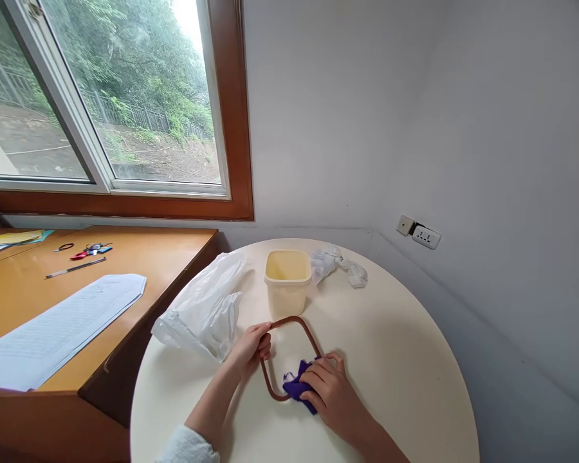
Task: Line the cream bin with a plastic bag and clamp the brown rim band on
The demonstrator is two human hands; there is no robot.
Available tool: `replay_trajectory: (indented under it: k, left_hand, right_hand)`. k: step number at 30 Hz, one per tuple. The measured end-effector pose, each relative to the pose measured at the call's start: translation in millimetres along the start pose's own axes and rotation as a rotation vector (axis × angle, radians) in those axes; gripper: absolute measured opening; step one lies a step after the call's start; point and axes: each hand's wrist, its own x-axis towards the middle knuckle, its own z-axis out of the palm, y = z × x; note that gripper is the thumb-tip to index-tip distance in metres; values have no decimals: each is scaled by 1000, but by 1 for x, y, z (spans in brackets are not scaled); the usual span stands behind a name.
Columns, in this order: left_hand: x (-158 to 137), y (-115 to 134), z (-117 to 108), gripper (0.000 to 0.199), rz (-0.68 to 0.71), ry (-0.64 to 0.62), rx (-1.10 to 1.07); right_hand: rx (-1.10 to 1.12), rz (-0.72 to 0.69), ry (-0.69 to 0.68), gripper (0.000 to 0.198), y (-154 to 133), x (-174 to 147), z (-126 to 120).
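Note:
My left hand (pixel 251 346) is closed around the upper left part of a thin brown frame (pixel 311 338), shaped like a square with rounded corners. The frame is held over the round table, and the white tabletop shows through its middle. In my right hand (pixel 332 393) is a bunched purple cloth (pixel 298 386) with a frayed edge. The cloth lies against the lower right part of the frame, which my fingers and the cloth partly hide. Just beyond the frame stands a cream plastic container (pixel 287 297) with no lid on it.
A crumpled white plastic bag (pixel 200 315) lies left of the container, and a knotted clear bag (pixel 338 265) lies right of it on the round table (pixel 405 386). The wooden desk (pixel 174 247) at left holds papers (pixel 72 328), a pen (pixel 76 267) and keys (pixel 96 248).

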Motion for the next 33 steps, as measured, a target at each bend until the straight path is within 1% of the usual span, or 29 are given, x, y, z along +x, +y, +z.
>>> replay_trajectory:
  k: [2,5,8,13,18,21,23,26,29,31,33]
  left_hand:
    - [-1,-3,8,25,16,-10,-24]
    - [-5,-9,20,29,3,-46,-26]
    - [-8,-13,25,36,-9,-65,-3]
    - [-7,-6,12,43,-27,-33,57]
    - [-7,5,-3,46,-97,-25,126]
    - [-7,7,-7,49,-132,-28,137]
    - [-7,6,-4,48,-115,-33,116]
    - [-6,-2,5,47,-33,-62,44]
    - [-4,-10,13,52,27,-89,-15]
    - [-3,-13,13,54,34,-96,-26]
    - [-2,-12,8,54,21,-97,-19]
  right_hand:
    - [-23,8,26,4,1,-1,2]
    - [-42,20,53,2,2,-2,5]
    - [-25,22,51,1,1,-2,6]
    - [4,-13,-1,3,-5,0,3]
    - [24,-71,-71,4,-10,1,1]
    - [14,-90,-89,6,-12,1,1]
    - [9,-85,-79,6,-12,0,1]
    - [-15,-42,-17,3,-8,0,0]
    - [-38,-8,35,5,-4,0,0]
    - [-24,-14,22,6,-3,0,1]
    - [2,-30,-6,5,-3,0,1]
